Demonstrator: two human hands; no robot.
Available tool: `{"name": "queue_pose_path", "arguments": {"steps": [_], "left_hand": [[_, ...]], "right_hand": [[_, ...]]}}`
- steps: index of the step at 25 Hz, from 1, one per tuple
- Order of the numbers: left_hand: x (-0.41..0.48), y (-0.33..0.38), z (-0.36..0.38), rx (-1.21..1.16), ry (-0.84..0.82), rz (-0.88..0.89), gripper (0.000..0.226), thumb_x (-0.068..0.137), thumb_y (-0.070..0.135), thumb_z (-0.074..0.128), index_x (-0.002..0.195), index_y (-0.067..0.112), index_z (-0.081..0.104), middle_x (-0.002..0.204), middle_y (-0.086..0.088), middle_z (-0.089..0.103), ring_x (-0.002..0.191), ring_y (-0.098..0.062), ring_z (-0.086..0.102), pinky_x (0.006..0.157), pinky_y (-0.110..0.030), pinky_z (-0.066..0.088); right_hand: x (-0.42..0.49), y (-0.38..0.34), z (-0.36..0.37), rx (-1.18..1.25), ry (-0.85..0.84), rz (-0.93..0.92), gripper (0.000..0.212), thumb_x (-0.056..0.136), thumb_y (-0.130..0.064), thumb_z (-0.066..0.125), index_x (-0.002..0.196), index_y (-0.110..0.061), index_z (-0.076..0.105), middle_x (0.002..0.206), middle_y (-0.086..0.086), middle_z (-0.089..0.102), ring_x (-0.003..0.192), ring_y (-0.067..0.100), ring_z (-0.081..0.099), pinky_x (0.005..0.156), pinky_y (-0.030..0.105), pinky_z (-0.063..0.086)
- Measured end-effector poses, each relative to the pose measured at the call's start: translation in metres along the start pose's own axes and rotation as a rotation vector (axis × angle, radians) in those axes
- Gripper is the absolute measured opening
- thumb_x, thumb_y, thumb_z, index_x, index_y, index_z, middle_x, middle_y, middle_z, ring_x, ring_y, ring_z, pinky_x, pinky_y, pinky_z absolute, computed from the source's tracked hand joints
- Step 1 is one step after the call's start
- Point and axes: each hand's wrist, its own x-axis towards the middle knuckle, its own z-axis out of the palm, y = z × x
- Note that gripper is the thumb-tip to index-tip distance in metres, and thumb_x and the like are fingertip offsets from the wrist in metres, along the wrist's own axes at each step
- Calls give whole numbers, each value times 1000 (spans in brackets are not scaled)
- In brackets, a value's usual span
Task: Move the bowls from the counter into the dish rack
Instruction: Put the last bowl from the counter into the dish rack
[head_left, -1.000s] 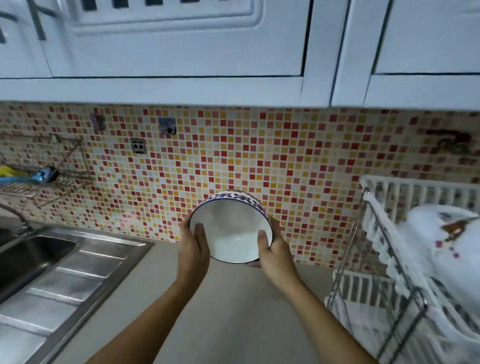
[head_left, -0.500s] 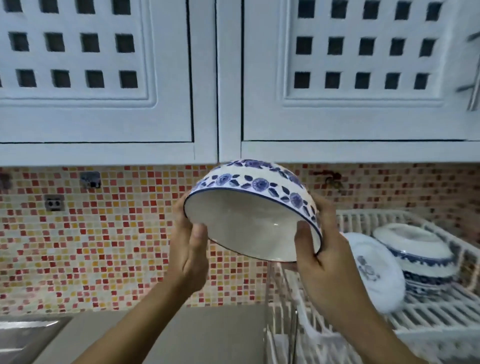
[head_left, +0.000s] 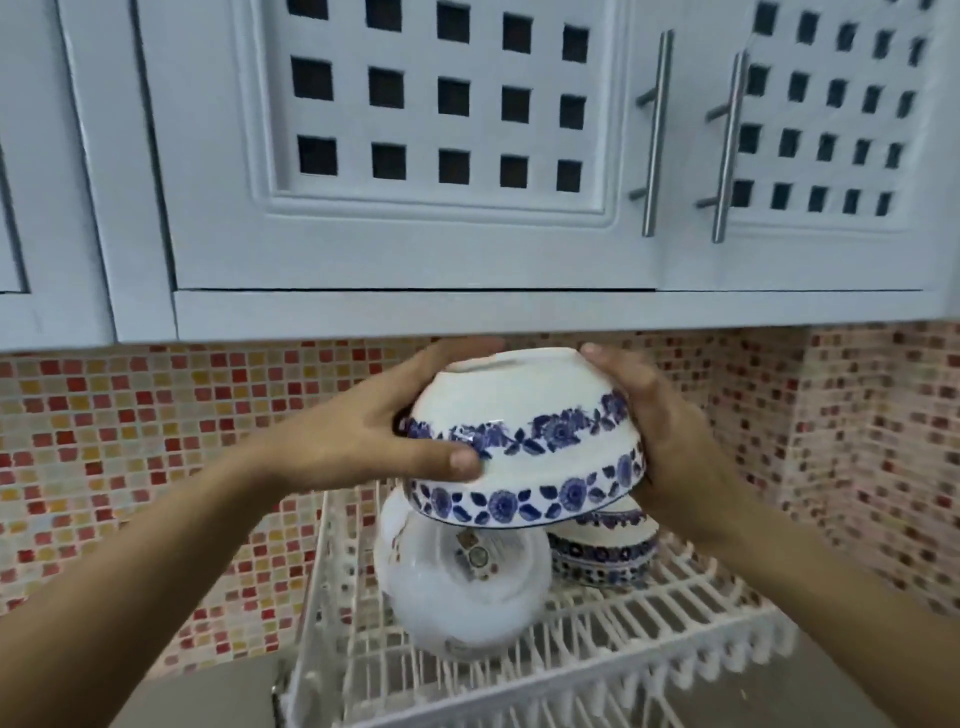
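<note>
I hold a white bowl with blue flower bands (head_left: 524, 441) upside down, above the white wire dish rack (head_left: 613, 670). My left hand (head_left: 374, 431) grips its left side with the thumb across the rim band. My right hand (head_left: 670, 441) cups its right side. Under it in the rack a plain white bowl (head_left: 462, 592) leans on its side. Behind that, a second blue-patterned bowl (head_left: 602, 551) sits upside down, partly hidden by the held bowl.
White wall cabinets with lattice doors (head_left: 441, 104) and metal bar handles (head_left: 654, 130) hang just above the held bowl. Red and orange mosaic tiles (head_left: 130, 441) cover the wall behind. A strip of grey counter (head_left: 208, 691) shows left of the rack.
The bowl has turned from tilted with its inside showing to fully upside down and has moved right over the rack. The view has swung right and up.
</note>
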Motion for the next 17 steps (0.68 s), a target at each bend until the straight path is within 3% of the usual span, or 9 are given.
{"name": "queue_pose_path", "arguments": {"steps": [1, 3, 5, 6, 8, 10, 14, 17], "left_hand": [[10, 2, 9, 20, -16, -2, 89, 51, 65, 74, 131, 51, 36, 122, 21, 58, 109, -4, 63, 82, -23, 57], [31, 2, 29, 59, 24, 12, 80, 57, 51, 75, 129, 45, 42, 120, 13, 61, 109, -11, 64, 87, -33, 57], [48, 2, 46, 159, 89, 37, 79, 56, 52, 74, 128, 51, 42, 127, 24, 54, 114, -2, 59, 93, -25, 53], [55, 3, 54, 277, 111, 53, 81, 54, 57, 73, 128, 54, 39, 135, 32, 43, 120, 5, 51, 97, -16, 47], [61, -2, 64, 556, 116, 108, 88, 54, 67, 69, 133, 53, 33, 146, 31, 19, 132, 9, 31, 105, -8, 27], [80, -10, 90, 664, 104, 81, 92, 56, 68, 68, 138, 47, 31, 148, 25, 10, 137, 3, 18, 107, -7, 15], [90, -22, 115, 754, 71, 76, 94, 60, 66, 71, 140, 40, 31, 155, 5, 15, 140, -8, 16, 111, -20, 15], [96, -26, 134, 856, 11, 32, 96, 62, 64, 72, 142, 36, 28, 153, -6, 14, 142, -23, 18, 114, -38, 28]], "right_hand": [[-5, 12, -5, -25, 7, -11, 73, 73, -9, 69, 132, -13, 28, 116, 24, 57, 75, 31, 65, 60, 34, 58], [-14, 38, -12, -59, 23, -7, 68, 76, -16, 66, 133, -12, 29, 116, 26, 58, 82, 23, 62, 70, 27, 52], [-20, 66, -21, -19, -53, 84, 79, 75, -19, 71, 139, -18, 24, 132, 19, 51, 98, 16, 56, 87, 32, 48], [-24, 79, -26, 55, -176, 156, 94, 71, -22, 76, 144, -26, 17, 144, 10, 39, 111, 12, 50, 98, 37, 44], [-31, 100, -34, 216, -518, 257, 126, 60, -34, 86, 146, -40, -6, 157, -10, 10, 137, 6, 27, 114, 38, 30], [-46, 126, -45, 326, -779, 234, 139, 52, -47, 87, 141, -46, -20, 156, -20, -7, 145, 3, 9, 119, 34, 19], [-59, 133, -42, 335, -803, 272, 132, 51, -55, 83, 131, -56, -24, 139, -42, -12, 137, -10, -2, 118, 28, 8], [-70, 141, -34, 256, -824, 193, 137, 52, -56, 83, 131, -48, -29, 138, -37, -17, 135, -11, -11, 115, 24, 4]]}}
